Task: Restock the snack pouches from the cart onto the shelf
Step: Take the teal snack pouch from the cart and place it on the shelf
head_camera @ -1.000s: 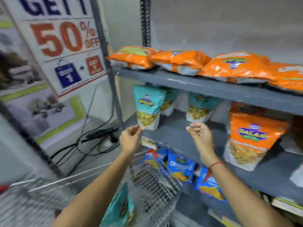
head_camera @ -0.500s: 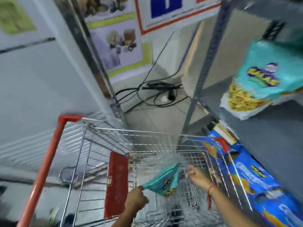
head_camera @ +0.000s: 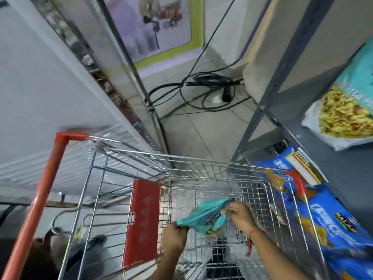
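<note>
A teal snack pouch point(head_camera: 203, 216) hangs inside the wire cart point(head_camera: 201, 160), held by its top edge. My left hand point(head_camera: 174, 237) pinches the pouch's left corner and my right hand point(head_camera: 240, 216) pinches its right corner. On the grey shelf point(head_camera: 347, 170) at the right edge stands another teal pouch point(head_camera: 347, 110) showing yellow snacks. Blue pouches point(head_camera: 323, 211) fill the shelf level below, right beside the cart.
The cart has a red handle bar point(head_camera: 40, 201) and a red flap point(head_camera: 141, 221). Black cables point(head_camera: 210, 87) lie tangled on the tiled floor beyond the cart. The grey shelf upright point(head_camera: 278, 81) rises at the right, and a metal post point(head_camera: 137, 77) at the left.
My view swung down from the shelf into the cart. Both hands dropped from the shelf level into the basket and took hold of the teal pouch, which now sits slightly higher.
</note>
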Demonstrator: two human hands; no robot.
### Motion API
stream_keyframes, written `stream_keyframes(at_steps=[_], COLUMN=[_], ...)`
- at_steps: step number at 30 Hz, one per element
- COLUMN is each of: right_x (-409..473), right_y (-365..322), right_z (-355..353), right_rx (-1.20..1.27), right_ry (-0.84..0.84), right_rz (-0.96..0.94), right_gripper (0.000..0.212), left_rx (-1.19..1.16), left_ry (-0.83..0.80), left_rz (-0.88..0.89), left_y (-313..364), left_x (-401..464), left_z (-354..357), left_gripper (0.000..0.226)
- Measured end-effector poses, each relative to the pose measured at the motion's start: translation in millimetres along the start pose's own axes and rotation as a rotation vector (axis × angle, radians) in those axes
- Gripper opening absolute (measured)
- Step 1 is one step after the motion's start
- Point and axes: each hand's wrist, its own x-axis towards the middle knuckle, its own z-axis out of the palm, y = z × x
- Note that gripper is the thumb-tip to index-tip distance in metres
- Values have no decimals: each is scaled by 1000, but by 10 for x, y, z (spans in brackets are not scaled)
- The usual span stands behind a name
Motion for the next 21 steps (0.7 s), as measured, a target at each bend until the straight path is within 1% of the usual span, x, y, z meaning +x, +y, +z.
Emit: stream_keyframes(at_steps=[1,2,4,6,8,10,11,14,16,18,20,21], right_x=[-32,-71,-243,-438,-640,-861,-986,-1490,-1877,-2303,-2752,-2985], right_y=[1,-13,-55,-111,-162,-233,-269,-472,-681,-926,-1176,-1292], right_z=[-21,-40,-103,-165,-247,-358,-418,-629,-783,-948,-1118,-1193], right_rx=[19,41,91,135,195,207,196,177,196,261,306,316], right_ry=[23,47,115,213,327,433,479,633,747,836,936,988], right_rz=[-13,-21,-34,-42,-61,-103,-137,-253,-332,-410,-471,-495], right_gripper=[20,18,5,13,23,19,21,20,21,17,19,21], left_rx=[10,-11,-66,-129,-162,-174,-176,-182,-286,-383,-460,-492], left_ry=[3,12,14,-12,-59,-79,-79,-68,-128,-210,-268,-298], left_rz=[15,31,91,190,323,470,531,672,785,932,1043,1090], left_y=[43,93,234,400,610,822,927,1352,1689,2030,2364,2521], left_x=[8,15,-31,-79,-152,-236,-284,-519,-771,-1108,-1467,-1668], left_z=[-8,-26,-123,-239,-372,-505,-566,-778,-931,-1106,-1283,-1379], left_gripper=[23,20,14,12,15,18,21,30,34,29,21,25])
